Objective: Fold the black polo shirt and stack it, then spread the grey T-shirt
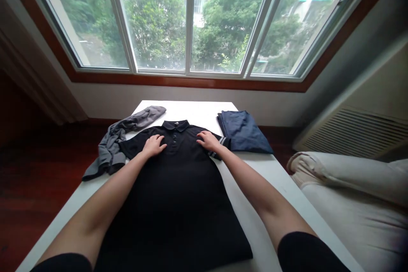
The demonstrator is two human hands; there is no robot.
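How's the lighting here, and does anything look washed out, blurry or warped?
In the head view, daylight through the sliding window washes out the building outside; same view, the black polo shirt loses detail in its lower body; head view again, edges look stretched, and the cream sofa goes soft at far right.

Spread flat down the middle of the white counter: a black short-sleeved polo shirt, collar toward the far end. Along the left edge, close by one sleeve: a crumpled grey garment. Along the right edge, just beside the striped sleeve: a folded dark blue cloth.
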